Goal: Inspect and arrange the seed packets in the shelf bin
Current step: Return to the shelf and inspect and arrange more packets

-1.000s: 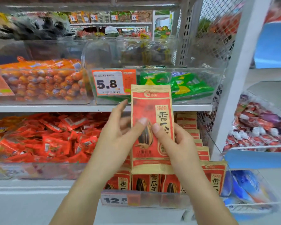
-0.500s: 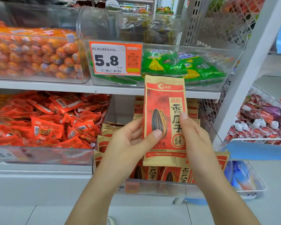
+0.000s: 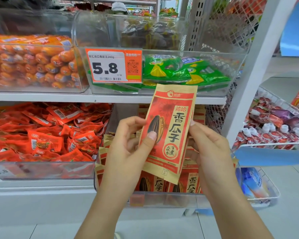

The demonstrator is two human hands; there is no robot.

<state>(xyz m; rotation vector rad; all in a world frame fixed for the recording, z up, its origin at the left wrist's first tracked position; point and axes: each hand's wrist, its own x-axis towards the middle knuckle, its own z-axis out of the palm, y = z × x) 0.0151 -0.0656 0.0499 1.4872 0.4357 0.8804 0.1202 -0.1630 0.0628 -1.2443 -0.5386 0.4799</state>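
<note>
Head view, frame centre: left hand (image 3: 128, 149) and right hand (image 3: 209, 149) each pinch a side of one seed packet (image 3: 169, 131), printed face toward camera, presumably for inspection, above the shelf bin (image 3: 162, 198) of matching packets.

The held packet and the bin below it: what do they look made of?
Packet: apparently kraft-style paper, matte tan borders with red print and a crimped top seam; any inner lining can't be seen. Bin: clear, glossy rigid plastic, since the packets behind its front wall show through.
</note>
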